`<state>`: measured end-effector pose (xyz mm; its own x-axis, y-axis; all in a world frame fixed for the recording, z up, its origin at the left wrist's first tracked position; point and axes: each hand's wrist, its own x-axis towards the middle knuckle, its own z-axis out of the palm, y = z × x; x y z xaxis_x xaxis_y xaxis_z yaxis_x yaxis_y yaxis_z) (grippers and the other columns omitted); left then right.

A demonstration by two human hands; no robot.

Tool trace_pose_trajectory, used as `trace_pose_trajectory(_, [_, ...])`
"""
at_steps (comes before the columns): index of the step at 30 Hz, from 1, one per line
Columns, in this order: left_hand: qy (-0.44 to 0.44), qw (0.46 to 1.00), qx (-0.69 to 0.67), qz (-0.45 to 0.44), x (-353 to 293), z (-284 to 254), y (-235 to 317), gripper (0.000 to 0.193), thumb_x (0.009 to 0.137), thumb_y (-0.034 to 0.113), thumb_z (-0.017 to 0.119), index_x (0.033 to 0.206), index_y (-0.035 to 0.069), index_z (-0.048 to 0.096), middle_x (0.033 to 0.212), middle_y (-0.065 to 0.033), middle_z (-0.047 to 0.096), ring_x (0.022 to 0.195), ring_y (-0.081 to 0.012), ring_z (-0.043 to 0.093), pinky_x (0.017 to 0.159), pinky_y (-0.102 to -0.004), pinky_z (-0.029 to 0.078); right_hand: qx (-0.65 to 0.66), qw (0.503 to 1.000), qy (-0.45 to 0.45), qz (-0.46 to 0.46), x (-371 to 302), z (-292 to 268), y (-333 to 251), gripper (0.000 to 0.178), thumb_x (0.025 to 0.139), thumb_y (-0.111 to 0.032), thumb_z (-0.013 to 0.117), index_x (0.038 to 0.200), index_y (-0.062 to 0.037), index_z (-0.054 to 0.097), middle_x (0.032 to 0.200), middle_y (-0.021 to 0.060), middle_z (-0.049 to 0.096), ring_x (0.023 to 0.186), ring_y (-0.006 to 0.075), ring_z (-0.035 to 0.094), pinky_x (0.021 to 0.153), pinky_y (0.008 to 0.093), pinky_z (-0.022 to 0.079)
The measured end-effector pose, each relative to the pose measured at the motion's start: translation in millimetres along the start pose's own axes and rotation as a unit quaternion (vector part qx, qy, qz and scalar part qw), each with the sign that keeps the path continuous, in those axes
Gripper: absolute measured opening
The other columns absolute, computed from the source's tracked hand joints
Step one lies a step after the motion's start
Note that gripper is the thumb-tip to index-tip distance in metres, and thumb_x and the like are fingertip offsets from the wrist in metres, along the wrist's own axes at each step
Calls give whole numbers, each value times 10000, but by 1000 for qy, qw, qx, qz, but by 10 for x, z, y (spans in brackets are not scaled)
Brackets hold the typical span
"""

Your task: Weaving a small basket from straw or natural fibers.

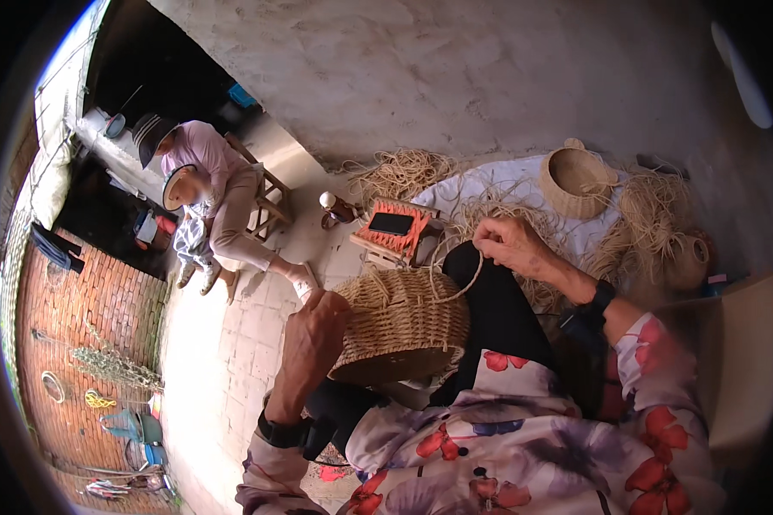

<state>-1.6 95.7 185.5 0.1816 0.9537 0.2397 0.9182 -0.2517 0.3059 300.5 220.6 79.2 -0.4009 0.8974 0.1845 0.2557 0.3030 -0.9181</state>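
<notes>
A half-woven basket of tan straw cord rests tilted across my lap, its flat dark base turned toward me. My left hand is closed at the basket's left side, knuckles up, its fingertips hidden behind the weave. To the right, my right hand pinches a length of straw cord, drawn out in a loop from the basket's rim. Loose strand ends stick up along that rim.
Beyond the basket stands a small orange-strung stool bearing a dark phone. A finished-looking round basket and straw bundles lie on a white cloth by the wall. At left, a seated person holds a small child.
</notes>
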Motion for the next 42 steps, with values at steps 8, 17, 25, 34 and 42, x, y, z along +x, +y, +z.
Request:
trace_pose_trajectory(8, [30,983,-159,-88,-146,-281,-567,70,837,19,636,793,-11,592,639,-1,531,619,-53,453,559,-219,382,3,1000,1,-18,10,28,80,120,828,-139,595,819,-20,599,604,45,588,556,107,562,538,279,454])
trace_pose_trajectory(17, [226,954,74,-183,-985,-1270,-1956,222,876,146,600,733,16,492,600,-54,445,573,-128,372,545,-318,357,25,998,-24,54,-58,-110,157,121,865,-132,584,850,-13,598,712,23,597,602,82,561,529,240,479])
trace_pose_trajectory(25, [225,951,52,-206,-1082,-1193,-1970,131,847,122,614,793,13,565,597,-24,449,581,-95,386,539,-286,334,-27,999,-9,41,-45,-195,136,159,839,-150,608,902,-6,586,781,46,601,691,111,576,599,271,491])
trace_pose_trajectory(34, [117,943,-310,-26,-602,-1224,513,201,728,46,717,886,-37,625,712,-88,637,630,-157,594,564,-261,468,62,915,-72,-392,131,373,-1914,835,688,-502,777,1289,-23,449,1205,128,519,1166,262,510,989,386,417])
trace_pose_trajectory(42, [173,947,-235,132,-435,-1098,795,160,770,82,714,896,17,638,772,-104,655,668,-198,630,615,-295,496,414,785,-461,-19,-347,684,-2240,739,863,-380,666,1391,-6,310,1008,99,595,780,110,595,656,237,484])
